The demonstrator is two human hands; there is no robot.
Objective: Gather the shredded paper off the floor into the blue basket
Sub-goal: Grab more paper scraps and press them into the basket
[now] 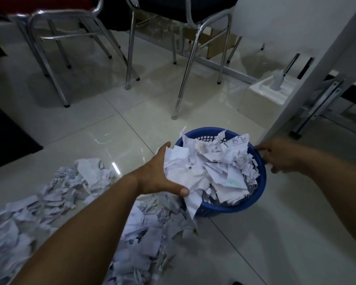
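Observation:
The blue basket [257, 194] stands on the tiled floor, heaped with torn white paper [212, 167] that spills over its near-left rim. My left hand [158, 173] lies spread against the left side of that heap, thumb toward me, fingers straight, pressing a wad of paper over the rim. My right hand [280, 157] grips the basket's right rim with curled fingers. A long pile of shredded paper [56, 202] covers the floor to the left, and more of it [152, 229] lies just below the basket.
Chrome chair legs [183, 93] stand just behind the basket, with another chair [49, 64] at the back left. A white table leg [308, 79] slants down beside the basket's right side. A white foam block [263, 95] sits farther right. A dark mat [6, 132] is at left.

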